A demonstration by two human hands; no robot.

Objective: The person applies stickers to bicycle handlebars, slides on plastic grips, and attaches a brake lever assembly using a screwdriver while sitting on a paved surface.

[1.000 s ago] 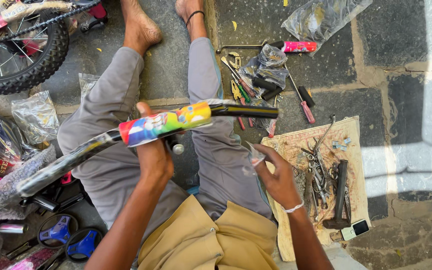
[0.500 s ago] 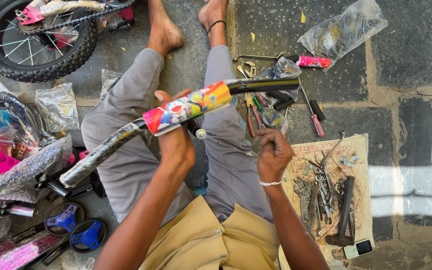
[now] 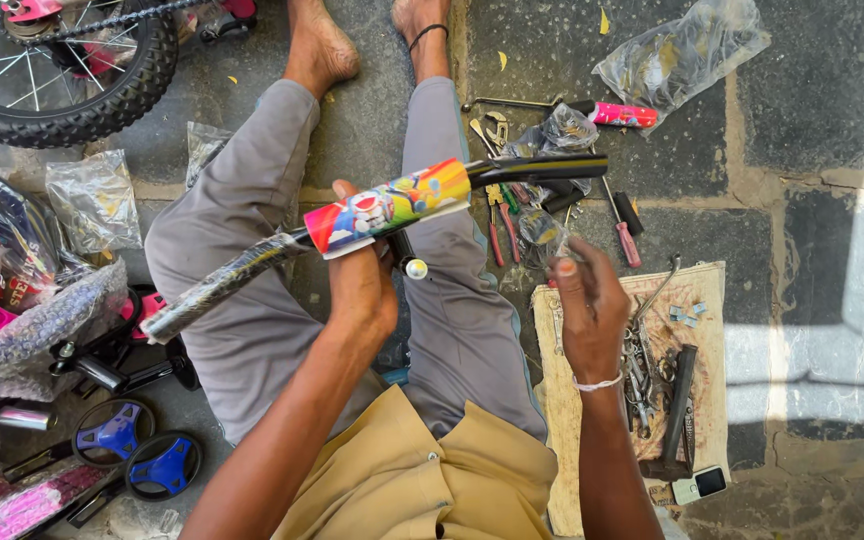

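My left hand (image 3: pixel 360 285) grips a black handlebar (image 3: pixel 252 260) from below, at its middle, where a colourful padded sleeve (image 3: pixel 387 208) wraps it. The bar lies tilted across my grey-trousered lap, its right end toward the tools. A silver bolt (image 3: pixel 415 267) sticks out under the sleeve beside my fingers. My right hand (image 3: pixel 584 305) hovers right of my knee, fingertips pinched on a small clear plastic bag (image 3: pixel 542 232). Whether something lies inside the bag is unclear.
Pliers and screwdrivers (image 3: pixel 624 228) lie on the stone floor ahead. A cloth (image 3: pixel 697 300) at right carries spanners and a hammer (image 3: pixel 677 410). A small bicycle wheel (image 3: pixel 62 70) sits top left. Blue training wheels (image 3: pixel 137 450) and wrapped pink parts lie at left.
The view shifted, so everything sits lower and further right. My right hand rose from the cloth side toward the small bag. My left hand keeps its hold on the handlebar.
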